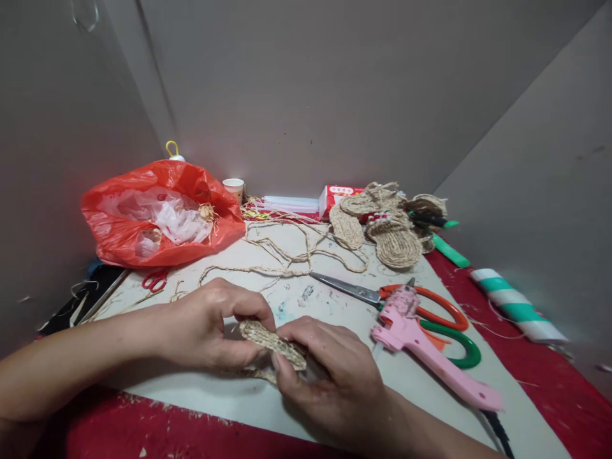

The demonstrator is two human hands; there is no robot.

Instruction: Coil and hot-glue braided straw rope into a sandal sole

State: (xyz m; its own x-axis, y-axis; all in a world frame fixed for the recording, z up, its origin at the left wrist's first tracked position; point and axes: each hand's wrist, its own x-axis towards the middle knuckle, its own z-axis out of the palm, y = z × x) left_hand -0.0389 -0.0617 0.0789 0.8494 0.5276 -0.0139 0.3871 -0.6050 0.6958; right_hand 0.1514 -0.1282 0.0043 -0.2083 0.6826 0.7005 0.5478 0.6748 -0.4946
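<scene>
Between my two hands is a small coiled piece of braided straw rope (270,339), seen nearly edge-on above the white board (201,395). My left hand (222,325) pinches its left end between thumb and fingers. On the right end, my right hand (329,370) closes its thumb and fingers round the coil. A loose tail of the rope hangs below the coil near my left fingers. Right of my hands lies a pink hot glue gun (425,350), resting over scissors (354,290) with orange and green handles.
A red plastic bag (119,239) stands at the back left, near small red scissors (155,280) and a paper cup (234,189). Long straw braid (282,258) crosses the board. Coiled straw soles (394,242) pile up at the back right. A green-and-white roll (516,306) lies by the right wall.
</scene>
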